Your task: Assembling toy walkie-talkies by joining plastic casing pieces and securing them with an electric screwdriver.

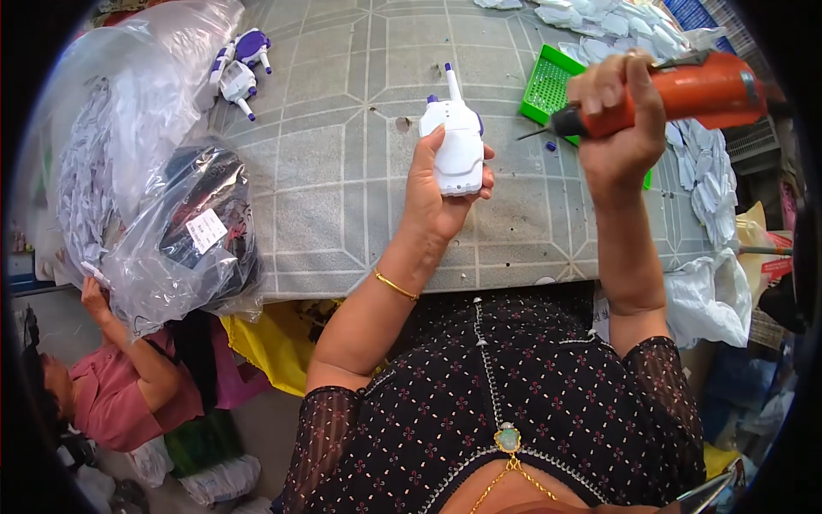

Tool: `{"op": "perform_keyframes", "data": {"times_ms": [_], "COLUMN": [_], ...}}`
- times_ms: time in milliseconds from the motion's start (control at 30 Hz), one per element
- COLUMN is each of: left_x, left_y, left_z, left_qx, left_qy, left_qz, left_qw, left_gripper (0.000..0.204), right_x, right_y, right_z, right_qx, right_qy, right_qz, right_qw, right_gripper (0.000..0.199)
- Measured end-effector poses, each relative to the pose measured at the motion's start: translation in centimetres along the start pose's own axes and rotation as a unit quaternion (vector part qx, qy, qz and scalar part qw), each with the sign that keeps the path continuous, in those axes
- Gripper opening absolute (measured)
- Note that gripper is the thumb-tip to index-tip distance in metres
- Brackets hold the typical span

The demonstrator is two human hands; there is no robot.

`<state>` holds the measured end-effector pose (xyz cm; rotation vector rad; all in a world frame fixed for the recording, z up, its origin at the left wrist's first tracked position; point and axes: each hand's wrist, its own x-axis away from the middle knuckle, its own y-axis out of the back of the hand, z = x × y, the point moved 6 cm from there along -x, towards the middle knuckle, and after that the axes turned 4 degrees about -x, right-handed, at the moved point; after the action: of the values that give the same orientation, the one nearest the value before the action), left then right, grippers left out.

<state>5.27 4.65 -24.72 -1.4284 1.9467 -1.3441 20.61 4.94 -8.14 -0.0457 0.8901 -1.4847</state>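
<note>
while the left hand (pixel 432 193) wraps around a white toy walkie-talkie (pixel 458 146) near the middle of the frame, thumb on one side and fingers curled round the other, the right hand (pixel 618 111) is clenched about an orange electric screwdriver (pixel 676 94) in the upper right, its dark bit pointing left toward the toy. the toy is held upright above the grey patterned table (pixel 325 171), its thin antenna up, not touching the surface. it looks like a light, hollow plastic shell, stiff and smooth, so likely a little slippery; the broad lower body is the safe place to grasp, while the slim antenna seems the part most apt to snap. a green perforated tray (pixel 545 86) lies just behind the screwdriver tip, and white plastic parts (pixel 702 171) are heaped along the right edge. more purple-and-white toys (pixel 240 64) lie in the upper left, beside big clear bags (pixel 163 214). another person in pink (pixel 111 385) reaches up at the lower left.
</note>
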Motion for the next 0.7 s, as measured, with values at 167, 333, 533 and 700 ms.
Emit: {"op": "perform_keyframes", "data": {"times_ms": [167,333,533,700], "left_x": [1.8,10.0,25.8,36.5], "left_y": [-2.2,-1.9,10.4,24.5], "left_z": [-1.3,-5.4,-8.8,-4.0], "left_qx": [0.005,-0.034,-0.094,-0.102], "left_qy": [-0.018,-0.082,-0.127,-0.148], "left_qz": [0.101,0.081,-0.008,-0.284], "left_qw": [0.995,0.993,0.987,0.942], "left_gripper": [0.053,0.060,0.074,0.061], "right_x": [0.0,1.9,3.6,4.0], "right_y": [3.5,5.4,7.0,5.6], "right_z": [0.0,0.3,2.3,7.6], "right_qx": [0.038,0.269,0.359,0.602], "right_qy": [0.012,0.040,0.108,0.378], "right_qz": [-0.090,-0.080,-0.089,-0.099], "right_qw": [0.995,0.959,0.923,0.696], "right_gripper": [0.011,0.036,0.061,0.058]}}
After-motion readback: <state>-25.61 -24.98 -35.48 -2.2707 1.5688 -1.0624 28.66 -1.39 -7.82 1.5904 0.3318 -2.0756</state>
